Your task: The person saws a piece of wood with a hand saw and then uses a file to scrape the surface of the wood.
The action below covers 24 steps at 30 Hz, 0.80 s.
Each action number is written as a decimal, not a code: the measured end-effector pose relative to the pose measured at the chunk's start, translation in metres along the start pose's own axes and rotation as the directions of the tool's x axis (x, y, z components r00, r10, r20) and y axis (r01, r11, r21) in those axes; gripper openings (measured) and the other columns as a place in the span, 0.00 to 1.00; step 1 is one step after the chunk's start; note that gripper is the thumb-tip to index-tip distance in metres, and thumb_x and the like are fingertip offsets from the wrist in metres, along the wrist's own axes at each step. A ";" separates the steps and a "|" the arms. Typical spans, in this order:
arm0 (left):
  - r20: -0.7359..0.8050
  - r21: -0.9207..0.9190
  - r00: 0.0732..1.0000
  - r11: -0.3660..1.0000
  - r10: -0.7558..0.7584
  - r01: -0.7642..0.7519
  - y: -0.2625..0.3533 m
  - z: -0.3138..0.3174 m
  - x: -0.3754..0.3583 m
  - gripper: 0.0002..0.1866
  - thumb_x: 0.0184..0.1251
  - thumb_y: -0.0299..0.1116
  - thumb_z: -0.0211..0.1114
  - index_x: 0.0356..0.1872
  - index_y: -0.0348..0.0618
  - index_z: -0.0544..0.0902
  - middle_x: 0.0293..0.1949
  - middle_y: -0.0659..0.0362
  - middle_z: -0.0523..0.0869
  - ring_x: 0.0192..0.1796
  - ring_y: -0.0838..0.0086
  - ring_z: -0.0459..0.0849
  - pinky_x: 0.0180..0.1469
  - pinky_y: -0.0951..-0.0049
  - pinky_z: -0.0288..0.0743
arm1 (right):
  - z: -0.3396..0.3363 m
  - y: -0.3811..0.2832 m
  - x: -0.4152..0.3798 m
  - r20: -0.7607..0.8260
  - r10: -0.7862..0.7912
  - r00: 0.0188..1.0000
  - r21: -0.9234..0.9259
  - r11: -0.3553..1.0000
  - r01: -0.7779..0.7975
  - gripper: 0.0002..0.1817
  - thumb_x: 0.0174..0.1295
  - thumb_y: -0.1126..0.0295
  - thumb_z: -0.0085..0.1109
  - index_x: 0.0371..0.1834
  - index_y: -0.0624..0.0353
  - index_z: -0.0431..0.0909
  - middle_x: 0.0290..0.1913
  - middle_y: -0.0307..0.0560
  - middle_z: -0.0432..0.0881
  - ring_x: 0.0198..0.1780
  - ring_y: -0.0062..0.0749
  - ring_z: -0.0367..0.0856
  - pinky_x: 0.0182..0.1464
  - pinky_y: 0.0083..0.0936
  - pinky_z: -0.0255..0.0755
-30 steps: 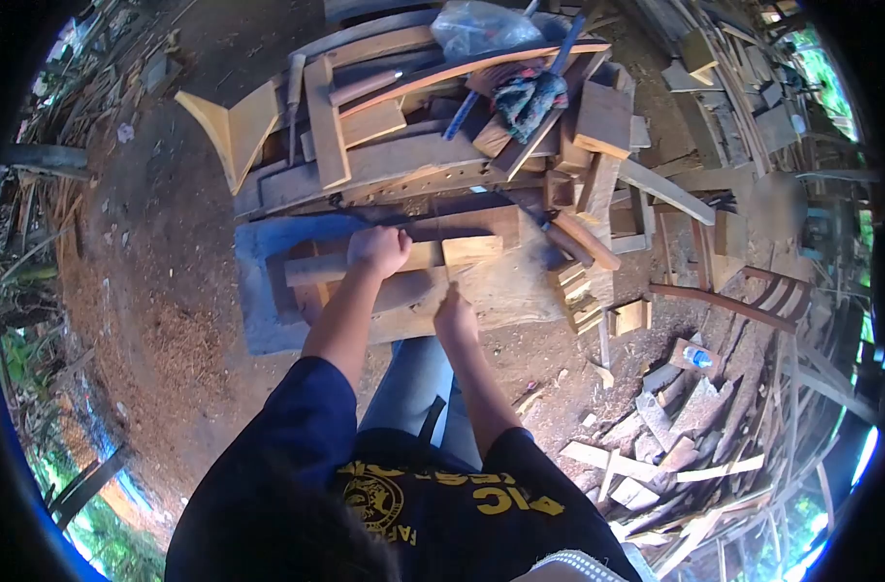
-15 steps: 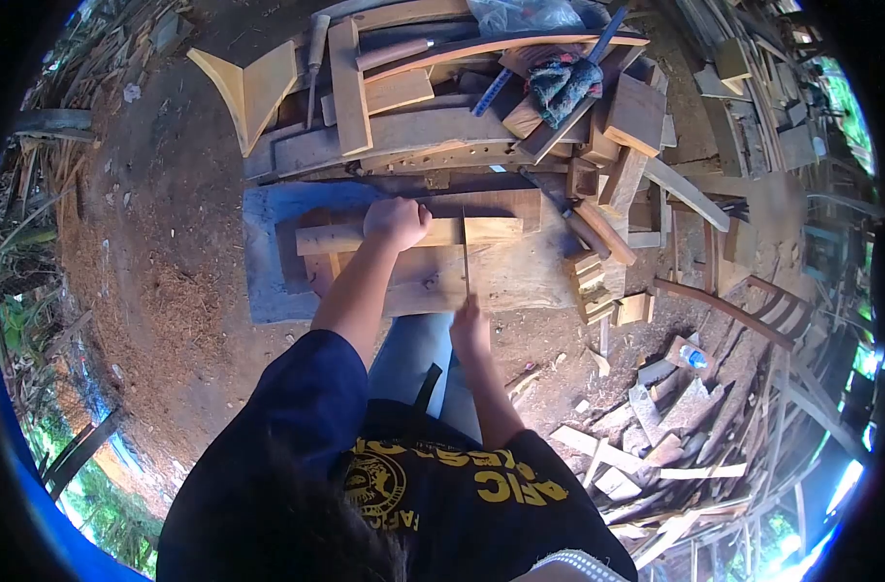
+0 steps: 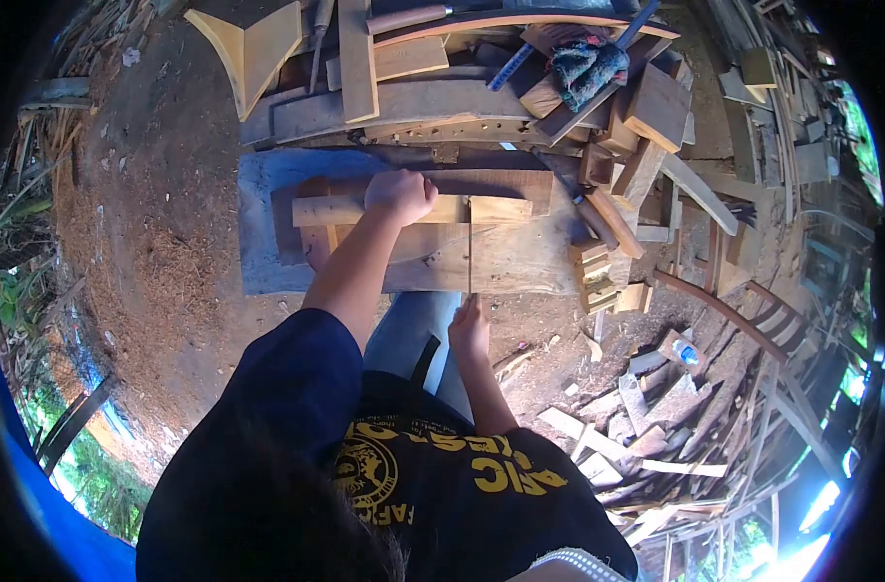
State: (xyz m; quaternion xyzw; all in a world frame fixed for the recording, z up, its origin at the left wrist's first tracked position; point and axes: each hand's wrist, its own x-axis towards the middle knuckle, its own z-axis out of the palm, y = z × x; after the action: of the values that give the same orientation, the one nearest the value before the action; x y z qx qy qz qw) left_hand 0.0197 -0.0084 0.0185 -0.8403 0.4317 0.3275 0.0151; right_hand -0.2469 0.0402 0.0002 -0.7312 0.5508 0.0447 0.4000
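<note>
The right hand (image 3: 469, 332) has drawn back toward the body: half a second earlier it was nearer the wood strip (image 3: 450, 209), and a second ago nearer again. Now it sits just off the near edge of the desk (image 3: 534, 270), and more of the saw (image 3: 470, 257) shows between hand and wood. That reads as the backward part of a sawing stroke. The left hand (image 3: 402, 198) has stayed on the strip over the same span, so the wood seems well steadied; the whole scene sits higher in view, most likely because the head tipped.

The strip lies crosswise on the desk, on top of a darker board (image 3: 520, 178) that shows along its far side. It passes under the left hand, which is closed over it left of the blade, with the thumb side toward the saw. The right hand is wrapped round the saw's handle, mostly hidden by the fist, and lies nearer the body than the strip, apart from it. Only the blade bridges the two, seen edge-on as a thin dark line that meets the strip to the right of the left hand. A short end of wood extends beyond the blade; how deep the cut goes cannot be told.
</note>
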 end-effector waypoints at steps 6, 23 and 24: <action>-0.025 -0.009 0.999 1.000 -0.026 0.026 -0.003 0.007 0.004 0.25 0.64 0.46 0.44 0.27 0.40 0.86 0.32 0.47 0.87 0.37 0.55 0.87 0.43 0.57 0.80 | 0.005 -0.043 0.075 -0.042 -0.051 0.998 -0.007 0.999 0.051 0.07 0.66 0.72 0.45 0.43 0.62 0.68 0.31 0.70 0.79 0.35 0.67 0.80 0.36 0.54 0.74; 0.017 -0.011 0.998 0.998 -0.064 0.065 0.002 0.007 0.005 0.22 0.63 0.45 0.46 0.29 0.42 0.85 0.32 0.47 0.86 0.37 0.52 0.86 0.43 0.54 0.80 | 0.012 -0.024 0.051 0.022 0.019 1.000 -0.009 1.000 -0.019 0.15 0.66 0.71 0.46 0.54 0.61 0.66 0.28 0.68 0.80 0.33 0.65 0.81 0.31 0.53 0.74; 0.012 -0.013 0.998 0.998 -0.065 0.065 0.001 0.006 0.005 0.21 0.63 0.45 0.47 0.28 0.42 0.85 0.32 0.47 0.86 0.36 0.52 0.86 0.43 0.54 0.80 | 0.024 0.004 0.029 0.009 0.033 0.999 -0.053 0.998 -0.033 0.18 0.66 0.70 0.46 0.58 0.62 0.65 0.27 0.67 0.80 0.31 0.64 0.81 0.30 0.53 0.75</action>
State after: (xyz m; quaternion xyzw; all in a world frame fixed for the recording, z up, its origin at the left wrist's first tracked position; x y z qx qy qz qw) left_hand 0.0178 -0.0109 0.0115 -0.8521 0.4019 0.3345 0.0226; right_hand -0.2298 0.0328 -0.0325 -0.7321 0.5593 0.0695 0.3826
